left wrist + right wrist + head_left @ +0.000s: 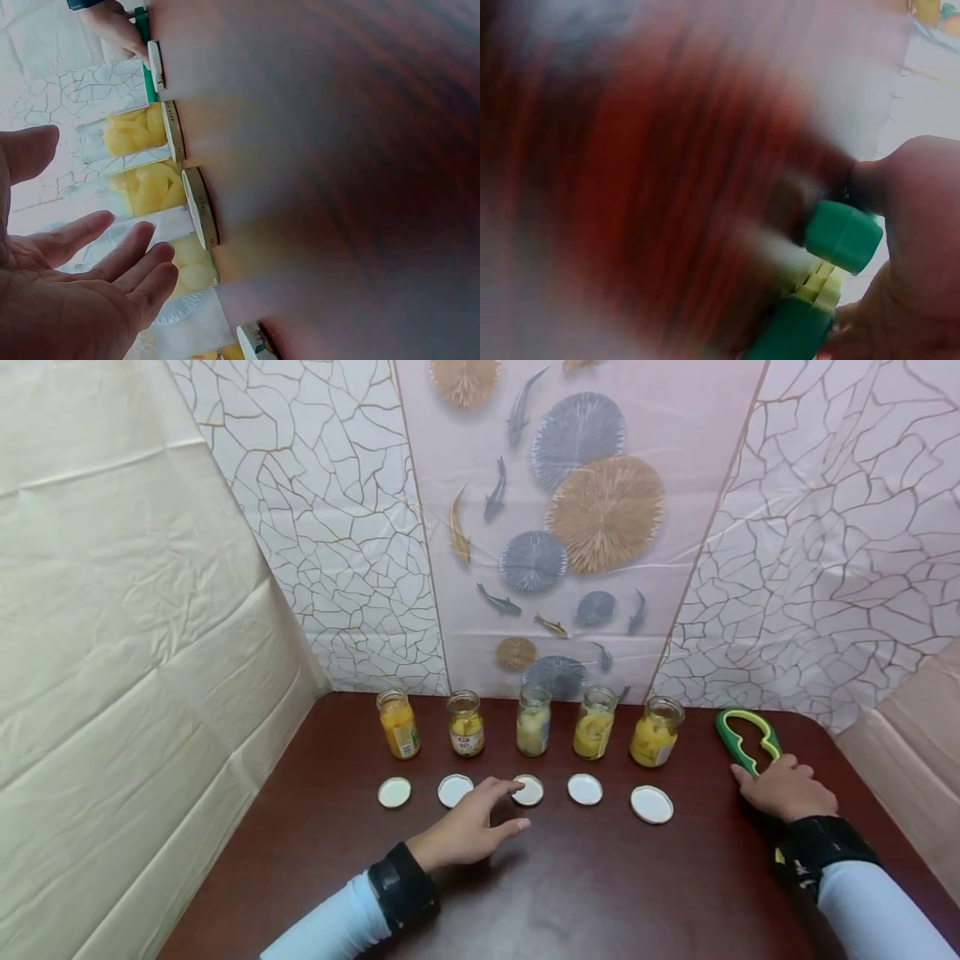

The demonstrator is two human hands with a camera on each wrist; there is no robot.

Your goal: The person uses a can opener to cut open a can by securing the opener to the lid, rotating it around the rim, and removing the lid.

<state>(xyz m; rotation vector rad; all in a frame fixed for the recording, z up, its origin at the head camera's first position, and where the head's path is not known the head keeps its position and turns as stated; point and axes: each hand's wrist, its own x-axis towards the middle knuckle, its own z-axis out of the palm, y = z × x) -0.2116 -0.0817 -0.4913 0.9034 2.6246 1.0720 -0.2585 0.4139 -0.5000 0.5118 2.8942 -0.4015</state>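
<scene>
My right hand (791, 789) grips the handle end of a green jar opener (729, 739) with a lighter toothed inner edge, lying at the table's right. In the right wrist view, its green handle ends (844, 236) show beside the palm. My left hand (468, 831) is held over the table with fingers extended and nothing in them. Its index fingertip overlaps the middle white lid (531, 792) in the head view; the left wrist view shows the fingers (135, 259) raised off the tabletop. The second lid (453, 788) from the left is partly covered by this hand.
Several lidless glass jars of yellow and pale fruit stand in a row at the back, from an orange-filled jar (399, 727) to a wide jar (655, 739). More lids lie before them, including the rightmost lid (652, 805). Patterned cloth hangs behind the dark table (600, 885).
</scene>
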